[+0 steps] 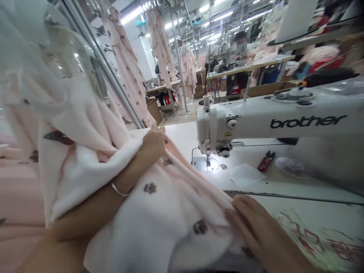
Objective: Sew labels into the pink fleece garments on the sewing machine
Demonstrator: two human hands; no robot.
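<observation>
A pale pink fleece garment [170,197] with small printed motifs hangs stretched between my two hands. My left hand [155,142], with a bangle at the wrist, is closed on the garment's edge near the middle of the view. Lower right, my right hand [253,220] is closed around the other end of that edge; it is somewhat blurred and its fingertips are partly hidden by cloth. Beyond the garment stands a white sewing machine [256,117], its needle and presser foot [208,161] apart from the cloth.
Red thread snips [266,161] and a piece of white paper [246,175] lie on the machine table. Loose threads [313,235] are scattered at lower right. More pink garments [131,72] hang by a metal pole [108,68] on the left. A person [239,49] sits farther back.
</observation>
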